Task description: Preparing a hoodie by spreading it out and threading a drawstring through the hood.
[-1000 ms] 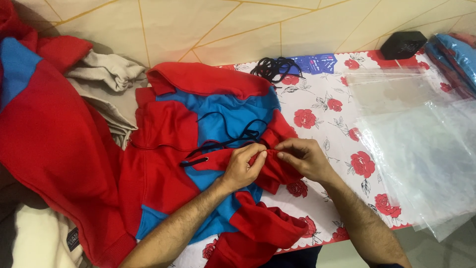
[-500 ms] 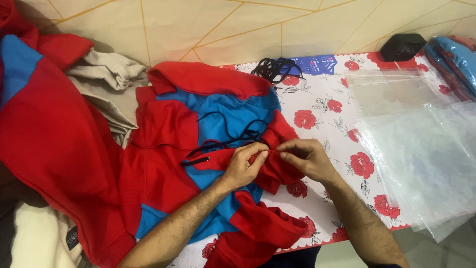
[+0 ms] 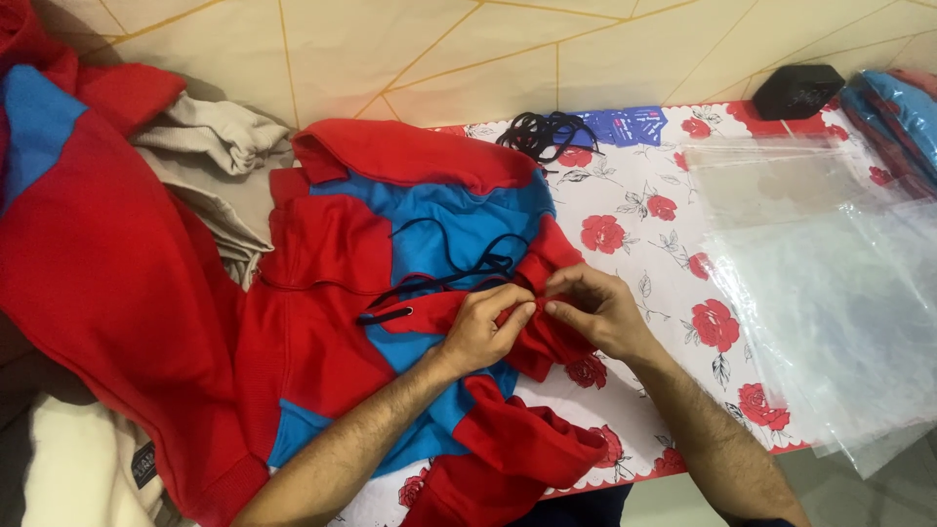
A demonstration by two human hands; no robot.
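Left fingers: the left hand (image 3: 483, 327) is curled, fingertips pinching a fold of red fabric at the hoodie's neckline; grip closed on cloth.
Right fingers: the right hand (image 3: 597, 310) meets the left, thumb and forefinger pinched on the same red fold; whether the cord end sits inside the pinch I cannot tell.
Cord: a black drawstring (image 3: 459, 263) loops over the blue panel just above the hands; 1 end lies loose to the left near the eyelet.
Garment: the red and blue hoodie (image 3: 332, 322) lies flat, hood toward the wall, across the left part of the table.
Table: floral tablecloth (image 3: 664, 254), white with red roses.
Right of hands: a stack of clear plastic bags (image 3: 830, 293), apart from the hoodie.
Far edge: a bundle of black cords (image 3: 545, 133); a small black box (image 3: 798, 90) in the corner.
Left side: a heap of more red garments (image 3: 88, 263), beige cloth (image 3: 210, 146) behind it.
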